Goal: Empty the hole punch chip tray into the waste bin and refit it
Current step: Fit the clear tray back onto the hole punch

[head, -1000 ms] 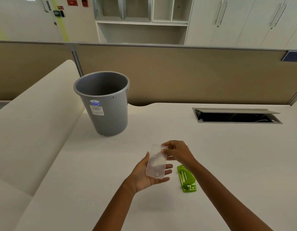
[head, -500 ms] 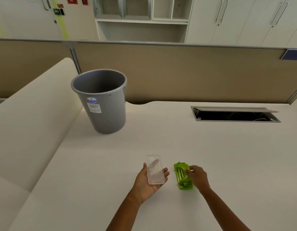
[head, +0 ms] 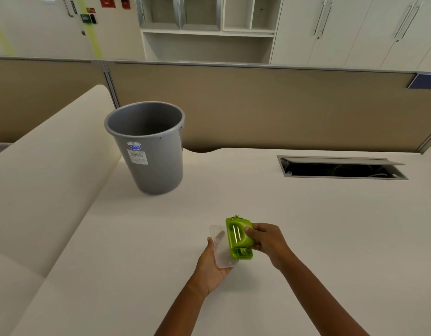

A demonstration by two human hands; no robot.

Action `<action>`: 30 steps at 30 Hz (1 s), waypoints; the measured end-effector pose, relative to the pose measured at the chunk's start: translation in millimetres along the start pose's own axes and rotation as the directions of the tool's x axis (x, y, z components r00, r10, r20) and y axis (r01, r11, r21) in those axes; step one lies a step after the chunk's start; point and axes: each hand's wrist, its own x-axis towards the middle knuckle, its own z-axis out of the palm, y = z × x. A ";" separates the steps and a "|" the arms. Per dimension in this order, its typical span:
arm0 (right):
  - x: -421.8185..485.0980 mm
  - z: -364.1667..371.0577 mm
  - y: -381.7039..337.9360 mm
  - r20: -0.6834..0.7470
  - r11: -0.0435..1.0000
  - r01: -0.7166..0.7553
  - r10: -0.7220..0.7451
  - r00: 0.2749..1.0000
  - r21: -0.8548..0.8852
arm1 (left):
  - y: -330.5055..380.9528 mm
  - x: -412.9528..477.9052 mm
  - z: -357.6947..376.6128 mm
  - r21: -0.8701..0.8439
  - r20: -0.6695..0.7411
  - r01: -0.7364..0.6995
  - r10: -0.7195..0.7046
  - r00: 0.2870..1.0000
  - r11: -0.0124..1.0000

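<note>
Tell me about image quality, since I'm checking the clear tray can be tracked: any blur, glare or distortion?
Head view: wide-angle bending curves the partition; the clear tray in the left hand is faint against the pale desk; green hole punch stays crisp; lighting soft, no harsh glare.

A cream desk [head: 306, 226] fills the lower part of the view. In its far right part there is an open cable hatch [head: 340, 167], dark inside, with its grey lid raised. Behind the desk stands a tan partition [head: 258, 105], with a blue sign [head: 425, 81] at the right end. Beyond it are open shelves [head: 207, 27] and white cupboards [head: 355, 27].
</note>
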 end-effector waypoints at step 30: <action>-18.8 23.1 1.9 0.115 0.996 -0.017 0.007 0.993 0.086 | 0.8 4.9 1.5 -0.028 -0.012 0.069 -0.069 0.998 0.997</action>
